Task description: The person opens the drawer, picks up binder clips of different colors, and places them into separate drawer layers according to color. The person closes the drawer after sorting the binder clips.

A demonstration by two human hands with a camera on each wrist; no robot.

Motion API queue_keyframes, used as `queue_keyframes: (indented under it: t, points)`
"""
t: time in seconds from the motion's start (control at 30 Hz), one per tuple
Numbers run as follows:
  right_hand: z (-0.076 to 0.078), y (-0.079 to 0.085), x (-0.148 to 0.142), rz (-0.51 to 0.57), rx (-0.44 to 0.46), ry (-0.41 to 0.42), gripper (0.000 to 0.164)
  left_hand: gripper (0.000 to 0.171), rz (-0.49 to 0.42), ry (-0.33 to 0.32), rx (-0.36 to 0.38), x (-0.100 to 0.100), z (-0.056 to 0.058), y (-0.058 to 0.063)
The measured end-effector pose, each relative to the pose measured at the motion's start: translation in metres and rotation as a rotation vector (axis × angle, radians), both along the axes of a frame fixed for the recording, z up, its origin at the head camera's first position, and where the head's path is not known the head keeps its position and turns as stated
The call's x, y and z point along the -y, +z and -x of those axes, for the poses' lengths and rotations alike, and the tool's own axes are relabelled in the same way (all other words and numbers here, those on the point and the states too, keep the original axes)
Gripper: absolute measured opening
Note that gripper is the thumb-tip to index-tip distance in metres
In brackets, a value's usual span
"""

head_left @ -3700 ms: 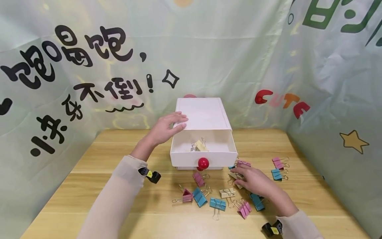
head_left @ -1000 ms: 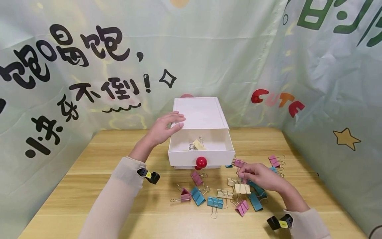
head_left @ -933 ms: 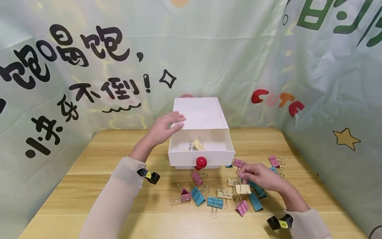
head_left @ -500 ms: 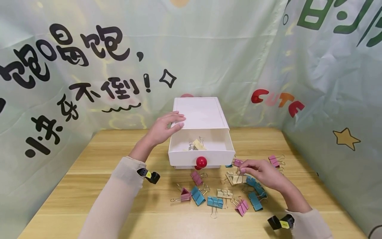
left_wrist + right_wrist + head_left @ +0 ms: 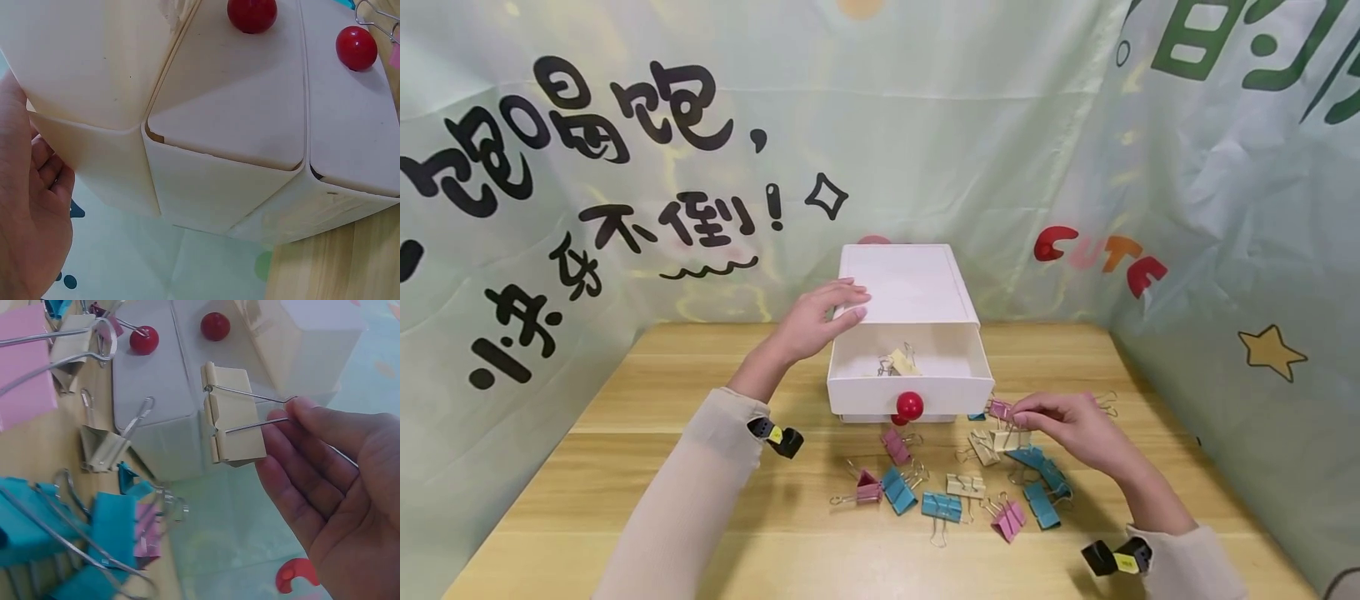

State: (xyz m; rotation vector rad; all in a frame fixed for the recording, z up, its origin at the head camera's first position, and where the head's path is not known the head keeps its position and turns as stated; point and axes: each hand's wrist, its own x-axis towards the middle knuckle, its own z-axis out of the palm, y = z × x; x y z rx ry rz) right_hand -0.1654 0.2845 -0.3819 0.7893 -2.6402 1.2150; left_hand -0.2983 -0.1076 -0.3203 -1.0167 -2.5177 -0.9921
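Clip (image 5: pixel 240 422), wire handle (image 5: pixel 250 394) pinched in right hand (image 5: pixel 340 494)

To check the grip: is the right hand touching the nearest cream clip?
Touching: the right wrist view shows the right hand pinching the cream clip by its wire.

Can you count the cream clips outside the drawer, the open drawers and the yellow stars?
Cream clips: 3 (1 in the right grip, 2 on the table)
Open drawer: 1
Yellow star: 1
Total: 5
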Motion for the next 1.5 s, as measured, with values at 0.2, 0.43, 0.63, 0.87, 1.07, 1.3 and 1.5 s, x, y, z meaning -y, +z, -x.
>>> queue_keyframes:
  t: [0.2,0.43,0.63,0.87,1.07,1.3,1.5]
  points:
    - [-0.002,0.021,-0.004,-0.008,0.000,-0.020,0.013,0.040,0.001,-0.001,-0.001,0.000,0.000,-0.001]
    - [-0.004,0.059,-0.003,-0.050,-0.036,-0.044,0.012,0.040,-0.002,-0.012,-0.006,0.000,0.000,0.000]
    - [-0.003,0.088,0.004,-0.105,-0.103,-0.086,0.011,0.041,0.009,-0.008,-0.003,0.000,0.000,0.001]
    - [0.000,0.117,0.022,-0.058,-0.154,-0.091,0.011,0.042,0.031,-0.004,0.006,0.002,0.000,0.002]
    - [0.002,0.135,0.045,-0.045,-0.176,-0.066,0.011,0.042,0.034,-0.005,-0.007,0.002,0.001,0.003]
    - [0.014,0.134,0.067,-0.091,-0.173,-0.028,0.014,0.042,0.027,-0.003,0.006,0.002,-0.001,0.003]
    - [0.026,0.125,0.081,-0.113,-0.154,-0.024,0.015,0.042,0.017,-0.001,0.005,0.002,-0.001,0.002]
